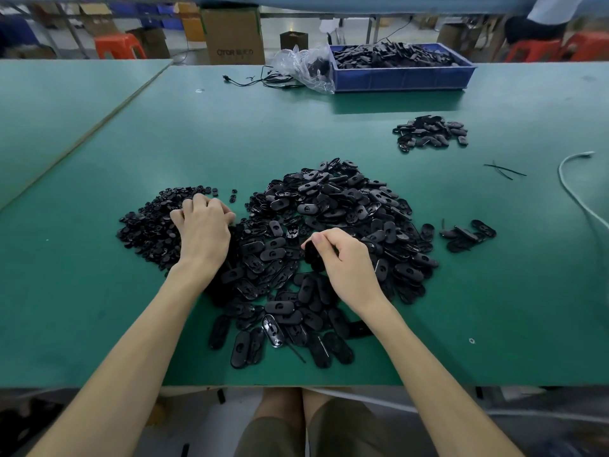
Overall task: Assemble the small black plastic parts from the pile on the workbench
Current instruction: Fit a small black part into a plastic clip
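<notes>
Pile of black oval parts (pixel 346 206) lies on the green workbench (pixel 99 308), spread under and beyond both hands and reaching back toward the person past the wrists. The right hand (pixel 342 255) hovers over the near middle of this pile and pinches one black part (pixel 311 255) between thumb and curled fingers. The left hand (pixel 204 229) lies palm down where the oval parts meet a second heap of small round black pieces (pixel 148 225). Its fingers are bent down into that heap, and I cannot tell whether they hold anything.

Just right of the right hand, apart from the main pile, sits a small cluster of oval parts (pixel 468 234). Farther out and to the right lies another small heap (pixel 430 131), with a few thin black strips (pixel 504 169) between it and a white cable (pixel 573 186) that curves along the bench's right side.

Well beyond both hands, at the far edge, stands a blue crate (pixel 405 75) heaped with black parts. A crumpled clear plastic bag (pixel 306 69) with something dark inside touches its left end, and a black cord (pixel 260 80) trails left of the bag. Behind the bench are a cardboard box (pixel 232 34) and an orange stool (pixel 120 46).
</notes>
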Tool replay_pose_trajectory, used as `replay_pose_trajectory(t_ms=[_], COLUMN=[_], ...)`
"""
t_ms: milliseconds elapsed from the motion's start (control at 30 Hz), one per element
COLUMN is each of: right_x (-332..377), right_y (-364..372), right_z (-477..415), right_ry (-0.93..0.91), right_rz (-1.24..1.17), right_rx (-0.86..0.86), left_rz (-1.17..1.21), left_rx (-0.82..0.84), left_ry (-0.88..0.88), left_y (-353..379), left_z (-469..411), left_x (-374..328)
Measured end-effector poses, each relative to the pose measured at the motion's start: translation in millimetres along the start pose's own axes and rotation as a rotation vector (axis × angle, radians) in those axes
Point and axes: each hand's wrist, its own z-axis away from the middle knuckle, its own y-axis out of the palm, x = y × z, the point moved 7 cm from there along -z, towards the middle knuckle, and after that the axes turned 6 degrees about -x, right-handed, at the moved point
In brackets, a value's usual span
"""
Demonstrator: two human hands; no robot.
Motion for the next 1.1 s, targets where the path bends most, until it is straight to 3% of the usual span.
replay_pose_trajectory(t_ms=[133,267,567,833,1100], right_x=[-7,-12,-22,-27,-27], right_y=[-9,-17,-24,-24,-21], right_z=[-2,-2,-3,-5,-7], right_ry=[0.067,0.143,0.178,0.2,0.211], right_rz=[-0.134,-0.359,-0.527,-0.524,-0.556], right_rx=[-0.093,-0.158,-0.264,-0.286,-0.303], left_rz=[0.125,0.596,1.137,1.133,1.269], left_rx=[-0.02,0.178,0.431,0.396,0.312], left_ry=[-0.002,0.005,-0.037,0.034,-0.024], left_y=[-8,-7,14,20,18], left_z=[2,19,45,55,52], left_x=[-16,-58,-117,-127,-113])
